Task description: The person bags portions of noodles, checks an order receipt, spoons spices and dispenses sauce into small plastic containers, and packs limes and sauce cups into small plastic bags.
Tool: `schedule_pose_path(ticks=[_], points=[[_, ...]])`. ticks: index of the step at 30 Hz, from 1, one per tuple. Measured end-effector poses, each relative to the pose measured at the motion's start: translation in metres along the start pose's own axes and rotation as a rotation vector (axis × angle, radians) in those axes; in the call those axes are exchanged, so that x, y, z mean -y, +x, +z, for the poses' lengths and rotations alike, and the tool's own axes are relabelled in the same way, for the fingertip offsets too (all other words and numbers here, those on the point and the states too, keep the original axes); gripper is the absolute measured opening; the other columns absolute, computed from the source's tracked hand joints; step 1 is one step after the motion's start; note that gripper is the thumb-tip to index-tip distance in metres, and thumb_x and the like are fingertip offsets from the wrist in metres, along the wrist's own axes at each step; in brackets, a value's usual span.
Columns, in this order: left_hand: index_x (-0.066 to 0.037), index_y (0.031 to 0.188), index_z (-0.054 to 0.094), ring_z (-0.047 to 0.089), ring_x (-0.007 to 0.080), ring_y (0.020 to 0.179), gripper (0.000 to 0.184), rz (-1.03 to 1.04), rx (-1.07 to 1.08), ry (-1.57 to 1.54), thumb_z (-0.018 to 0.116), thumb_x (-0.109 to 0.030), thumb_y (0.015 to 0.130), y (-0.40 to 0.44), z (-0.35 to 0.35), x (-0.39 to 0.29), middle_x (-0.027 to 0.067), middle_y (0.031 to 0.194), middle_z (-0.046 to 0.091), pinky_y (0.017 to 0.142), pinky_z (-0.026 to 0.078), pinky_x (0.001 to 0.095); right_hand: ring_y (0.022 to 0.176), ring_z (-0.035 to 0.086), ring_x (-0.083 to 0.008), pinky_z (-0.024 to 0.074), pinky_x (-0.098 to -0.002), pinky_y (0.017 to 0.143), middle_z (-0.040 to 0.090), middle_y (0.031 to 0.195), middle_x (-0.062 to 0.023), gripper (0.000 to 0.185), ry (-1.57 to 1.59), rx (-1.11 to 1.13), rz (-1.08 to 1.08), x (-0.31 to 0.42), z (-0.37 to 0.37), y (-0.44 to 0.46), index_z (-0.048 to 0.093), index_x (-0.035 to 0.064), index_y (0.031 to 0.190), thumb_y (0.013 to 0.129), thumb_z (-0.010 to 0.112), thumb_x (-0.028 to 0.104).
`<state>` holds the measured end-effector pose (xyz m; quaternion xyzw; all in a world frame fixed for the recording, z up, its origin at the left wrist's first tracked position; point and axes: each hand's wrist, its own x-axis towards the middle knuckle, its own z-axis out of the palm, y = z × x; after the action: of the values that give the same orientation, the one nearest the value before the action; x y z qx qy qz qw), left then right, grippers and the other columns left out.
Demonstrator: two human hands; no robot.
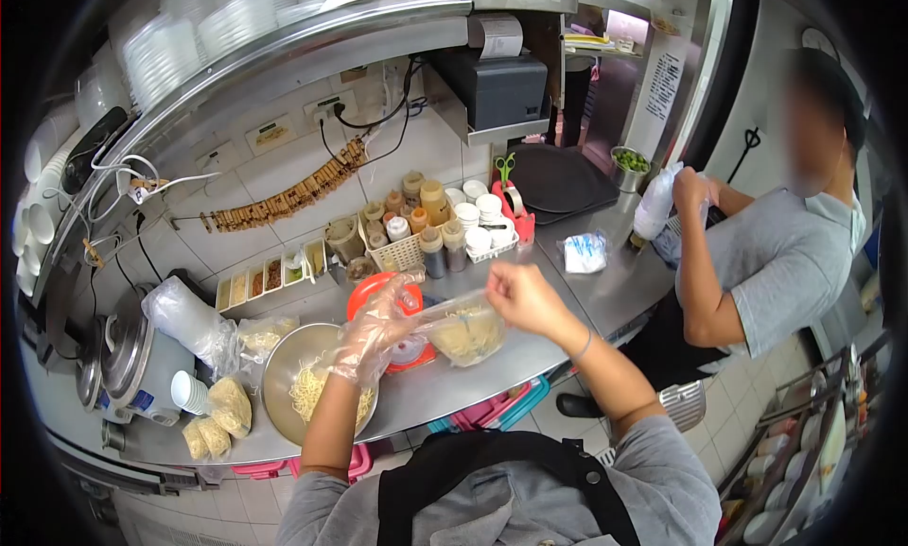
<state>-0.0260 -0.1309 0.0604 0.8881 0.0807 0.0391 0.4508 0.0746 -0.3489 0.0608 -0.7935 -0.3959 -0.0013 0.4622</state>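
Note:
A clear plastic bag of noodles [468,336] is stretched between my two hands above the counter's front edge. My left hand [376,327], in a clear plastic glove, grips the bag's left top end. My bare right hand [522,298] is closed on the right top end. Below and left of the gloved hand stands a metal bowl [274,381] with loose noodles [307,392]. Behind that hand is a round orange-red item [364,291], partly hidden by it.
Filled noodle bags [230,409] and white cups [186,391] lie left of the bowl. Sauce bottles [434,202] and a topping tray [272,274] line the wall. A wrapped packet [585,252] lies right. A co-worker [757,262] there handles plastic-wrapped cups [655,206].

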Motion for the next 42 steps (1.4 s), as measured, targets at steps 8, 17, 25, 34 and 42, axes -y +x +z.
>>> schedule_pose_path(ticks=[8,17,25,34,42], points=[[-0.012,0.117,0.054,0.05,0.0093,0.074,0.049,-0.049,-0.092,-0.664,0.067,0.0,0.071,0.019,0.092,0.1,-0.0013,0.085,0.05,0.065,0.046,0.0236,0.044,0.057,-0.0105,0.0446,-0.0257,0.038,0.055,0.053,-0.0047,0.01,0.279,-0.036,0.274,-0.068,0.031,-0.064,0.049,0.0004,0.073,0.079,0.056,-0.001],[-0.013,0.122,0.049,0.054,0.011,0.077,0.053,0.025,-0.027,-0.233,0.069,-0.008,0.074,0.008,0.123,0.13,0.0015,0.089,0.054,0.074,0.047,0.0293,0.045,0.061,-0.0169,0.0466,-0.0289,0.041,0.057,0.053,-0.0098,0.009,0.346,0.009,0.5,-0.117,0.054,-0.071,0.049,0.0012,0.072,0.076,0.056,0.0],[-0.007,0.13,0.044,0.05,0.0239,0.109,0.061,0.337,0.153,-0.003,0.07,-0.028,0.079,0.013,0.188,0.179,0.0156,0.118,0.052,0.09,0.042,0.0365,0.043,0.059,-0.0149,0.0465,-0.0264,0.037,0.058,0.056,-0.0085,0.011,0.611,0.064,0.604,-0.147,0.073,-0.065,0.046,0.0011,0.08,0.079,0.056,-0.002],[-0.003,0.117,0.056,0.06,0.0226,0.092,0.039,-0.254,0.177,-0.313,0.043,-0.033,0.096,0.044,0.213,0.203,0.0139,0.102,0.063,0.081,0.047,0.0368,0.104,0.053,-0.0257,0.043,-0.0413,0.09,0.055,0.109,-0.0143,0.033,-0.053,-0.14,-0.154,-0.12,0.122,-0.122,0.05,0.0048,0.111,0.08,0.062,0.009],[-0.001,0.11,0.06,0.061,0.0236,0.086,0.047,-0.868,0.253,-0.918,0.039,-0.04,0.096,0.046,0.268,0.292,0.0139,0.099,0.065,0.079,0.048,0.0387,0.12,0.044,-0.0336,0.0348,-0.0417,0.103,0.048,0.126,-0.0157,0.062,-0.164,0.267,-0.32,-0.184,0.179,-0.159,0.045,0.0093,0.131,0.072,0.065,0.017]])
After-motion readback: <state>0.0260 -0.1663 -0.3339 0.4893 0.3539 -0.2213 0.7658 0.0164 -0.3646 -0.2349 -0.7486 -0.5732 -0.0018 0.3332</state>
